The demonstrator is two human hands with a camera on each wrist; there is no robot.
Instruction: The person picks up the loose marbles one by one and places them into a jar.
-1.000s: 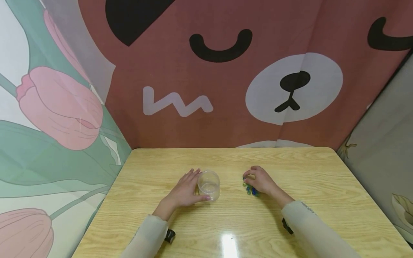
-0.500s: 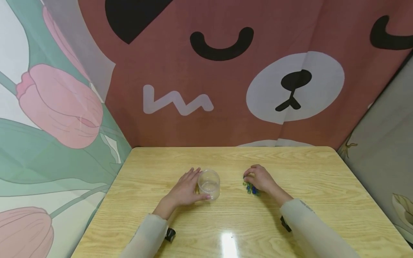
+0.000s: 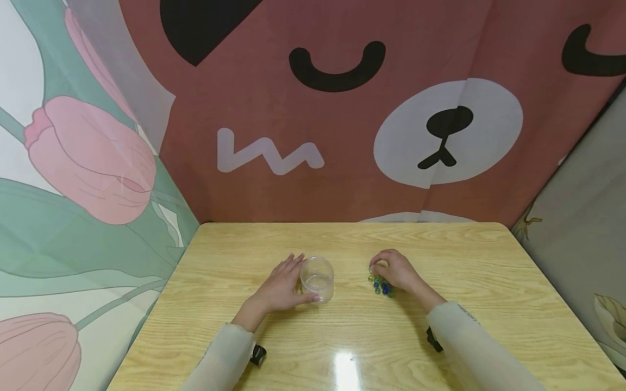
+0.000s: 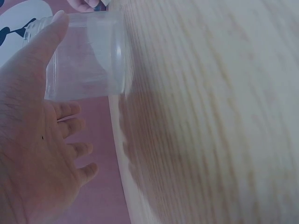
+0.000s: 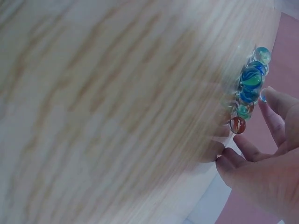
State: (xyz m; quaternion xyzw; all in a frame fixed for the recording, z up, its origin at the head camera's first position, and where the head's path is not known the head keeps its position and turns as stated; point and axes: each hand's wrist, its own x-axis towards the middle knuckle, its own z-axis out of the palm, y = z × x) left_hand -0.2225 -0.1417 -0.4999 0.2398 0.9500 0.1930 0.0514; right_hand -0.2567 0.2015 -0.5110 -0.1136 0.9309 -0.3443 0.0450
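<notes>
A clear, round jar (image 3: 318, 281) stands upright on the wooden table, its mouth up and nothing visible inside. My left hand (image 3: 280, 289) holds it from the left, thumb along the near side and fingers reaching round the far left. In the left wrist view the thumb lies against the jar (image 4: 86, 56) near its rim. To the right, my right hand (image 3: 397, 271) pinches a small pale marble (image 5: 263, 96) between thumb and finger. Several glass marbles (image 3: 385, 289) in blue, green and yellow lie beneath that hand; a reddish-brown marble (image 5: 238, 125) shows in the right wrist view.
The wooden table (image 3: 235, 244) reaches back to a reddish-brown bear-print cloth (image 3: 274, 201). A tulip-print cloth (image 3: 93, 244) hangs at the left and a grey one (image 3: 577, 217) at the right. Light reflects off the table's near part.
Both hands and the jar stay in nearly the same places. The spot at the right fingertips looks paler now than the dark one seen before.
</notes>
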